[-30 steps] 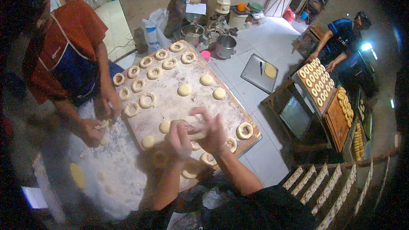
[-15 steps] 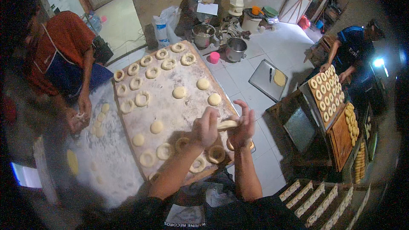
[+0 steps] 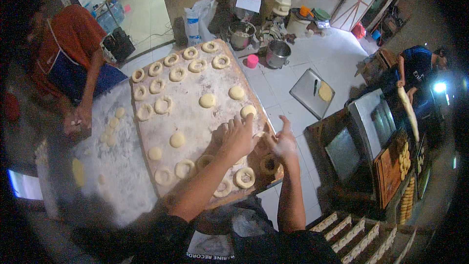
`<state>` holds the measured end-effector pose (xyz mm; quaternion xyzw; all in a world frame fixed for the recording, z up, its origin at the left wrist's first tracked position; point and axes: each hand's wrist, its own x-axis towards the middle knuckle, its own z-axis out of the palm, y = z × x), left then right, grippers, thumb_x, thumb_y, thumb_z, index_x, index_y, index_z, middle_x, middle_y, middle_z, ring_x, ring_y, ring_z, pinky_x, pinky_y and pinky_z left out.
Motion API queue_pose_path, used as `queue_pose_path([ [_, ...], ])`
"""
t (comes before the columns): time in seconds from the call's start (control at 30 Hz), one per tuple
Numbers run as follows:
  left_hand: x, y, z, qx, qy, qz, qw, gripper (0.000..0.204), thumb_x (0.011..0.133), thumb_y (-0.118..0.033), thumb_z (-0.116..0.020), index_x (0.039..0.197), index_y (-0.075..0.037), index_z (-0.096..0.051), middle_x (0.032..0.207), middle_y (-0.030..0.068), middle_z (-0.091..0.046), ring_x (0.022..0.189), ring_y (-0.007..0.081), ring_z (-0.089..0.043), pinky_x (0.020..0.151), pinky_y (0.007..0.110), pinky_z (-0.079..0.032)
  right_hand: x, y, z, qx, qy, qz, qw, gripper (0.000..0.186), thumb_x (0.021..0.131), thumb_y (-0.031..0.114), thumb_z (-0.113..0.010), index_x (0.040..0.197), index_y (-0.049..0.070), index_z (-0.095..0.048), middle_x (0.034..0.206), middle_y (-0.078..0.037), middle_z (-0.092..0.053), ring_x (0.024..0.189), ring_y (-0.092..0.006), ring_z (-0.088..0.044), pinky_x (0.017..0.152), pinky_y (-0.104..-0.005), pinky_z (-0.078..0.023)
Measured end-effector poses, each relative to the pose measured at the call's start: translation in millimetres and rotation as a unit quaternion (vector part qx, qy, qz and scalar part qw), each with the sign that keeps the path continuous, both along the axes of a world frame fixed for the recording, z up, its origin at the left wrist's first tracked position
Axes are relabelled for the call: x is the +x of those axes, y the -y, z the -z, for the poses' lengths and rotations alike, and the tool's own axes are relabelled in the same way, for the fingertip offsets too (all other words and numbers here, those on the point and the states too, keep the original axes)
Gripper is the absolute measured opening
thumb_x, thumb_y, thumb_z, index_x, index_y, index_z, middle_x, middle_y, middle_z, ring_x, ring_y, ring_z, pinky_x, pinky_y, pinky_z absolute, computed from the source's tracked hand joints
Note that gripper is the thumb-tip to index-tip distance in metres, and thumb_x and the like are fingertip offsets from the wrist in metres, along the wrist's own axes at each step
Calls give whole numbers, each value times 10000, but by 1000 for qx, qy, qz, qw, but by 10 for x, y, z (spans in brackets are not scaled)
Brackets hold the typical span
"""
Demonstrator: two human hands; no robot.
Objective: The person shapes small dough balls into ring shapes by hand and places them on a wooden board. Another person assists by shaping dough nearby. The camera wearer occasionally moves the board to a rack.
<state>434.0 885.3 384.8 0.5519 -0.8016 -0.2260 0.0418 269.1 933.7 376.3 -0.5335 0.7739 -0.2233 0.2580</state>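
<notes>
My left hand [image 3: 237,137] and my right hand [image 3: 284,143] are close together above the near right part of a floured wooden board [image 3: 195,122]. Between their fingertips shows a small part of a pale dough ring [image 3: 259,136]; the hands hide the rest. The right index finger points up and away from it. Just beyond the left fingers lies a round dough piece [image 3: 248,111]. More flat rounds [image 3: 207,100] are spread over the middle of the board. Shaped dough rings [image 3: 197,65] line its far and left parts, and another ring [image 3: 245,178] lies below my left wrist.
To the left, a person in a red-brown top [image 3: 78,34] handles dough by a floured table [image 3: 122,166]. At right, another person [image 3: 415,66] holds a board [image 3: 409,115] beside metal trays [image 3: 373,122]. A tray [image 3: 312,93], a pot [image 3: 278,54] and a pink cup [image 3: 252,61] are on the tiled floor.
My hands have lowered slightly, and less of the dough ring shows between them. The person at right has lifted the board of rings and turned it nearly edge-on, uncovering metal trays.
</notes>
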Motion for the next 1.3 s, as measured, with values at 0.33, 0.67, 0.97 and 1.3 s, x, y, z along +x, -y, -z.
queue_pose_path([
  [0.33, 125, -92, 3, -9, -31, 37, 999, 846, 801, -404, -717, 1460, -85, -294, 1294, 326, -473, 1239, 471, -463, 1012, 617, -343, 5, 17, 162, 4, -5, -64, 998, 787, 797, 274, -724, 1457, 126, -321, 1162, -300, -576, 1089, -484, -568, 932, -526, -469],
  [0.67, 1678, -298, -336, -73, 170, -221, 957, 473, 955, -392, -526, 1275, -45, -554, 1117, 242, -643, 1005, 418, -639, 883, 538, -496, 161, 924, 604, -154, -202, -170, 952, 366, 813, 238, -680, 1086, 16, -582, 869, -209, -629, 839, -383, -616, 748, -465, -504],
  [0.97, 2848, -846, 280, -70, -397, -232, 885, 315, 842, -191, -721, 1069, -54, -552, 998, 128, -635, 926, 265, -642, 835, 426, -509, 2286, 843, -64, -125, 310, -386, 860, 318, 867, 114, -630, 1181, 76, -604, 917, -98, -715, 783, -223, -679, 707, -357, -539],
  [1.3, 5029, -2196, 580, -12, -111, -485, 867, 267, 920, -213, -633, 1105, -26, -586, 991, 211, -659, 952, 387, -646, 809, 442, -509, 5697, -146, 172, -228, 38, -630, 741, 307, 820, 270, -682, 1039, 55, -682, 969, -166, -706, 873, -380, -667, 790, -426, -526],
])
